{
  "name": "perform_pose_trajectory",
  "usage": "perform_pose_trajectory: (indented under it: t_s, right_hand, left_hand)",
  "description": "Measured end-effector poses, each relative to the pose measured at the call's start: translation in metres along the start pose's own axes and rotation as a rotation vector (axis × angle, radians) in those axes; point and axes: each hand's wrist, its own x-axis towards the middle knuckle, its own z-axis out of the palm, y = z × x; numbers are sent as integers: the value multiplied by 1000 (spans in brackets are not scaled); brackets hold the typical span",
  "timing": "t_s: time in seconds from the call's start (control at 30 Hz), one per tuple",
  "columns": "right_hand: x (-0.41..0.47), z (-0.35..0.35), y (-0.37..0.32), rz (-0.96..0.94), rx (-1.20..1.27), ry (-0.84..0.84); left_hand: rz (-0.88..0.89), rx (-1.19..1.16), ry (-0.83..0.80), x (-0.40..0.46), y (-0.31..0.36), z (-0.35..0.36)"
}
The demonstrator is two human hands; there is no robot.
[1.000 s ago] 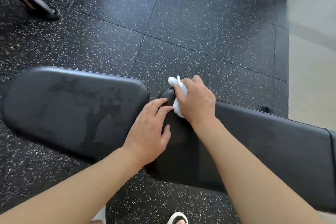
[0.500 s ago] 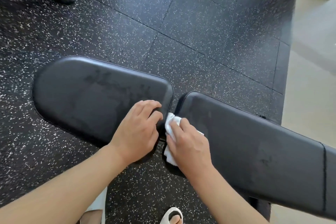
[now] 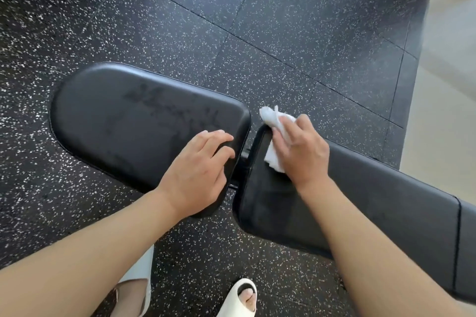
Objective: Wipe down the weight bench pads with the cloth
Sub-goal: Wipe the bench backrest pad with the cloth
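1. I see two black bench pads: the seat pad (image 3: pixel 134 123) and the back pad (image 3: pixel 373 203). Both lie end to end with a narrow gap between them, long axes running left to right and sloping down toward the right of view.
2. Seat pad's rounded end points left, away from the gap. Back pad runs off the right edge; one seam line crosses it near that edge.
3. One white cloth (image 3: pixel 274 136), crumpled, on the back pad's far corner right at the gap. One end sticks up past the pad's far edge, the other shows below the hand.
4. Two bare hands. Right hand (image 3: pixel 304 154) lies palm down on the cloth, fingers (image 3: pixel 286 134) curled over it and gripping it against the back pad; forearm comes in from the lower right across that pad.
5. Left hand (image 3: pixel 198 172) rests palm down on the seat pad's end beside the gap, fingers (image 3: pixel 219 137) spread and relaxed, holding nothing, tips at the pad's edge.
6. Seat pad shows dull smear marks on its top.
7. Speckled black rubber floor (image 3: pixel 270 33) under everything. Two white slippers (image 3: pixel 239 298) near the bottom edge, below the gap.
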Motion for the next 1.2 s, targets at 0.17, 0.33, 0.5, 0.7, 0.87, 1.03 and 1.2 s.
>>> perform_pose_trajectory:
  t_s: [0.17, 0.33, 0.5, 0.7, 0.87, 1.03, 1.2]
  right_hand:
    - [-33, 4, -23, 18, 188, 67]
    - [-130, 14, 6, -305, 301, 150]
    - [-115, 23, 93, 61, 203, 243]
    - [-85, 24, 92, 339, 216, 231]
    - [-127, 18, 68, 216, 278, 234]
    - [-195, 20, 93, 131, 369, 216]
    - [-243, 31, 162, 235, 308, 318]
  left_hand:
    - [-112, -58, 54, 9, 20, 0]
    - [-186, -7, 90, 17, 33, 5]
    - [-244, 5, 39, 23, 60, 19]
    - [-264, -38, 42, 47, 96, 36]
    - [-128, -52, 34, 83, 124, 47]
    - [-74, -92, -27, 112, 159, 76]
    - [-175, 37, -15, 95, 191, 112]
